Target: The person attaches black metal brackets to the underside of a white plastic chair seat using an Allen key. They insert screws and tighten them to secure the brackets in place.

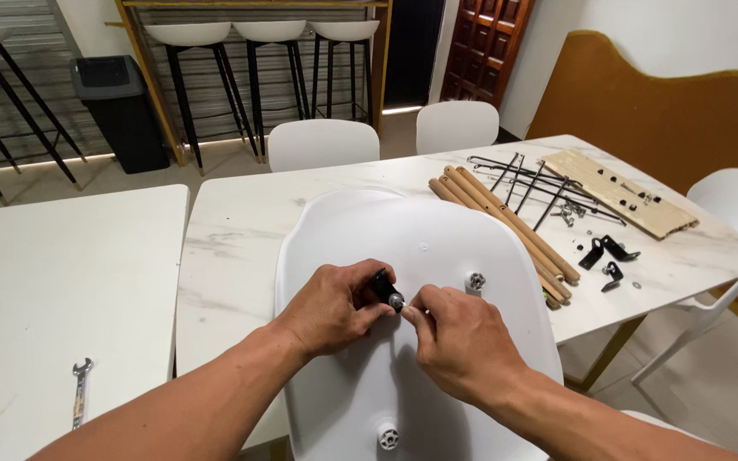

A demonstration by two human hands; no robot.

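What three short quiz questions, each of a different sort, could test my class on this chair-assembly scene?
1. True or false: the wooden legs lie on the marble table.
2. Which hand holds the black bracket? A left hand B right hand
3. Which tool lies on the white table to the left?

Key: 1 true. 2 A. 3 the wrench.

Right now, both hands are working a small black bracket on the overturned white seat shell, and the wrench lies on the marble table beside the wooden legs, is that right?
Not quite: in the head view the wrench lies on the plain white table at the left, not by the wooden legs. The left hand and right hand do handle the black bracket on the seat shell.
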